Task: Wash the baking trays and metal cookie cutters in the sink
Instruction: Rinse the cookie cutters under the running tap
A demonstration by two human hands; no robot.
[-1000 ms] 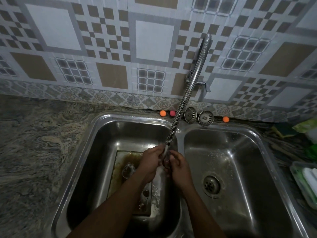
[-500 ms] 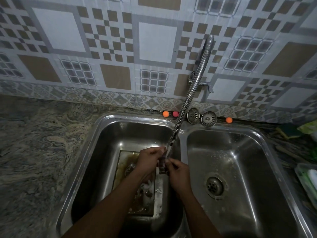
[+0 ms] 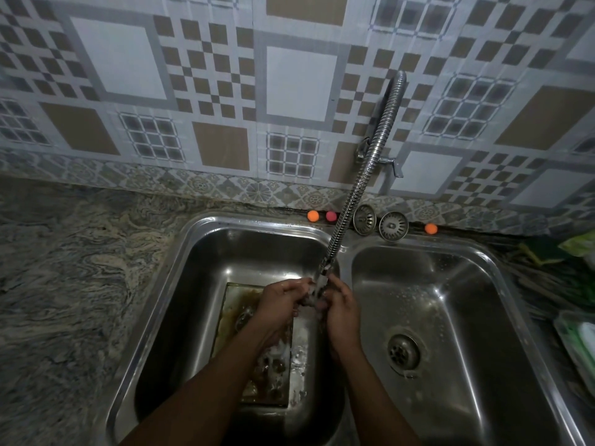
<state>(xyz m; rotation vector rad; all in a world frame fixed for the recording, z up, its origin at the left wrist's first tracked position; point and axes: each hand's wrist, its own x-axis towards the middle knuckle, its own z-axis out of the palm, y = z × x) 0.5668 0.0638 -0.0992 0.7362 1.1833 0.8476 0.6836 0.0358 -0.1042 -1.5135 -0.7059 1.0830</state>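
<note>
Left hand [image 3: 279, 304] and right hand [image 3: 342, 313] curled together just under the faucet [image 3: 325, 268], grip unreadable. Below the faucet, soiled baking tray [image 3: 231, 312].

Dim light falls on a wall [image 3: 299, 85] of beige-and-grey patterned tiles above a swirled granite counter [image 3: 64, 268].

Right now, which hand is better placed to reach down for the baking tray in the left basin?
Left, probably: the left hand is directly over the baking tray, while the right hand is beyond the tray's right edge.
</note>
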